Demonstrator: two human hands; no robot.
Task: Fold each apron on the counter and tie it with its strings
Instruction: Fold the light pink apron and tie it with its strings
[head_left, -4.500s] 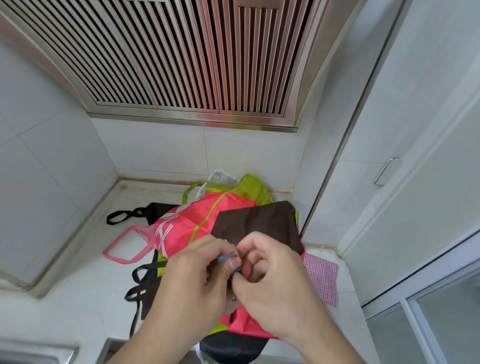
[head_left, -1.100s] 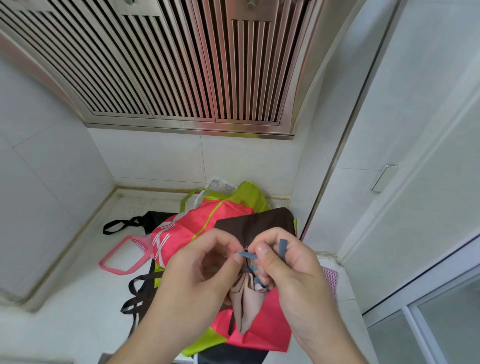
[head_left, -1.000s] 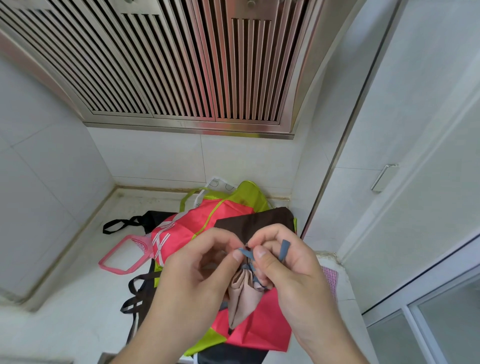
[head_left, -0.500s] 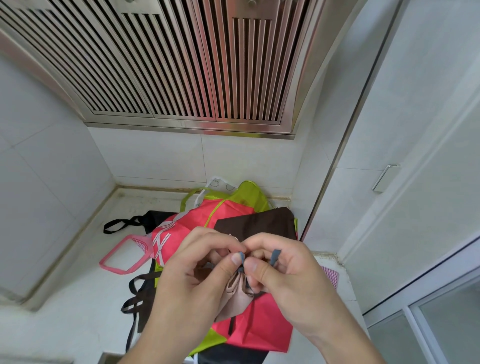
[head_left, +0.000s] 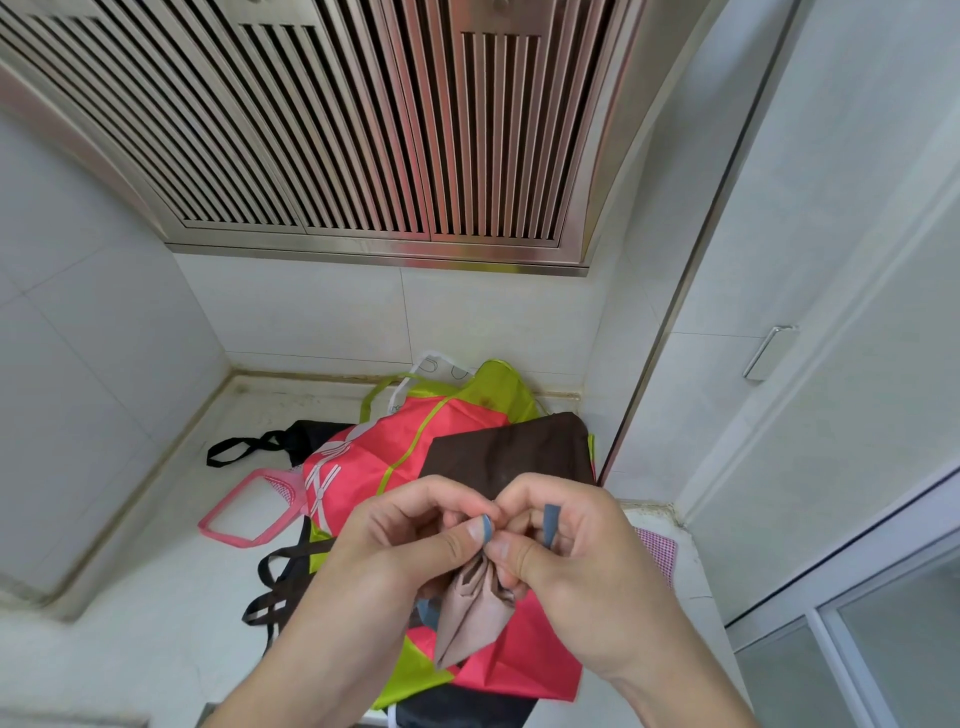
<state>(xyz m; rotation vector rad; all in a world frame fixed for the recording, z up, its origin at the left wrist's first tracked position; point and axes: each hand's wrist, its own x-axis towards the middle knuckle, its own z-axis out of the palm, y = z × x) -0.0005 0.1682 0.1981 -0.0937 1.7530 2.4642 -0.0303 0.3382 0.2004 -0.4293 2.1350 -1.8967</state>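
My left hand (head_left: 400, 551) and right hand (head_left: 571, 561) are pressed close together above the surface (head_left: 156, 597), fingers curled. Both pinch the blue-grey strings (head_left: 487, 529) at the top of a folded beige apron (head_left: 470, 613); one string end (head_left: 549, 525) sticks up by my right fingers. The bundle hangs below my thumbs, its long axis near vertical, gathered end up, wider end pointing down and slightly left. Under it lies the heap: a pink apron (head_left: 374, 467), a brown apron (head_left: 514, 452), a lime-green apron (head_left: 498, 384).

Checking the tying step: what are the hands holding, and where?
Both hands pinch the blue strings at the gathered top of the folded beige apron.
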